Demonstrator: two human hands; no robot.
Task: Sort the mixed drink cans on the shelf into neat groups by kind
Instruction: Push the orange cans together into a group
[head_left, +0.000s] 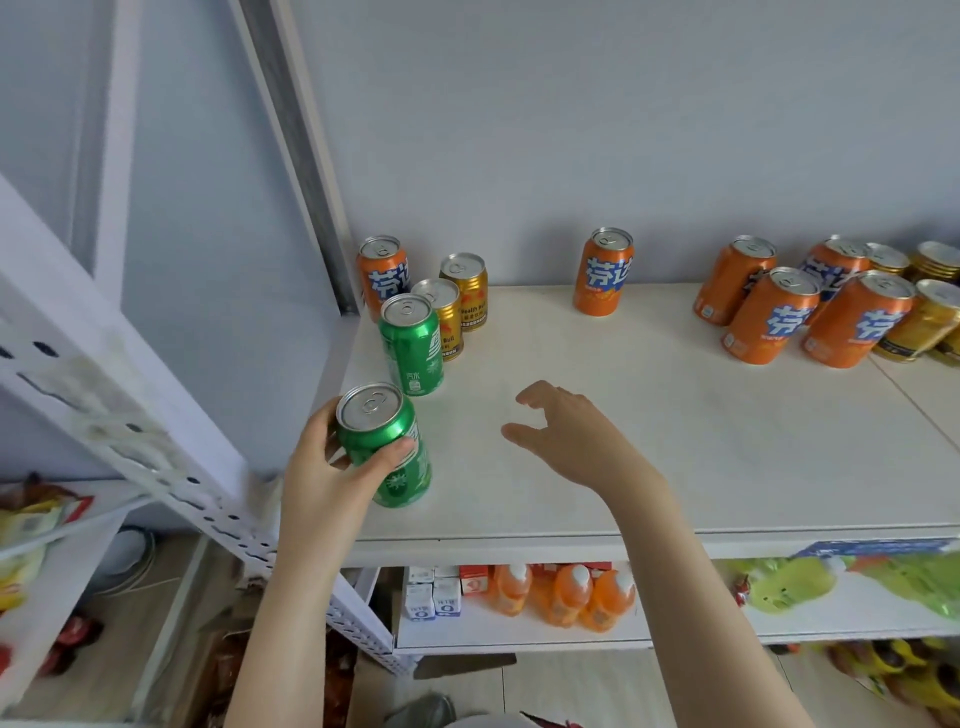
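My left hand (332, 478) grips a green can (387, 447) that stands near the front left corner of the white shelf (675, 441). Just behind it stands a second green can (410, 345). Two gold cans (447, 312) (467, 288) and an orange can (382, 273) are grouped at the back left. A lone orange can (605, 273) stands at the back middle. My right hand (566, 431) hovers over the bare shelf with fingers apart, holding nothing. At the right, several orange cans (774, 317) stand together with gold cans (930, 322) beside them.
A white perforated upright (156, 457) slants down the left side, close to my left hand. The wall is right behind the cans. Below the shelf sit orange bottles (566, 595), small white cartons (434, 597) and green packets (789, 587).
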